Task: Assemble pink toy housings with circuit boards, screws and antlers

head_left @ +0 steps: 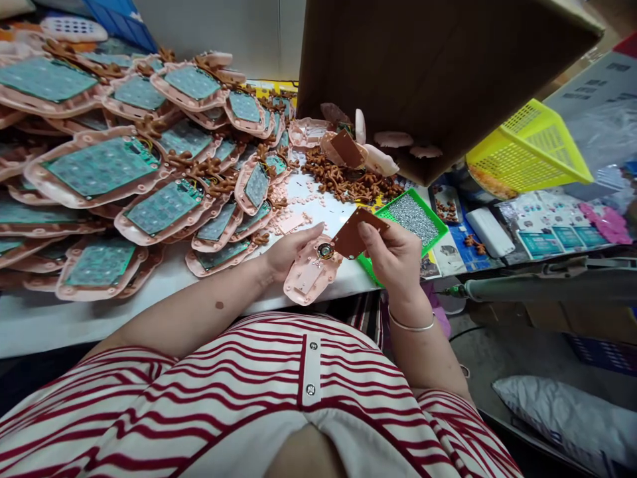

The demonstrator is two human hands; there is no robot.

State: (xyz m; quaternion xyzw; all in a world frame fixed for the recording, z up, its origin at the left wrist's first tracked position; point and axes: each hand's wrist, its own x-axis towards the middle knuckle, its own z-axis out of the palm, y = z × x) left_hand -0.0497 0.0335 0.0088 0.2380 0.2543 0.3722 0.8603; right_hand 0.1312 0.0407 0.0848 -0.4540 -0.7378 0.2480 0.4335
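The left hand [288, 257] grasps a pink shell [309, 275] by its left side, thumb along the far edge, so its open inner face is turned up, probably to keep the inside in reach. The right hand [398, 260] pinches a brown board [354, 234] at its right end, thumb on top, which leaves the other end free over the shell; whether the two touch is hard to tell. On the left of the counter [34, 326], shells with green boards [172, 209] lie face up in overlapping layers, perhaps to save room. A green tray [438, 236] of small metal pieces [411, 216] sits just right of the brown board, handy for the right hand, and a heap of brown parts [328, 176] lies farther off, before the cardboard box [428, 73]. The pink shell lies against the left hand's palm side, left of the right hand, its round part [325, 251] near the brown board's left end.
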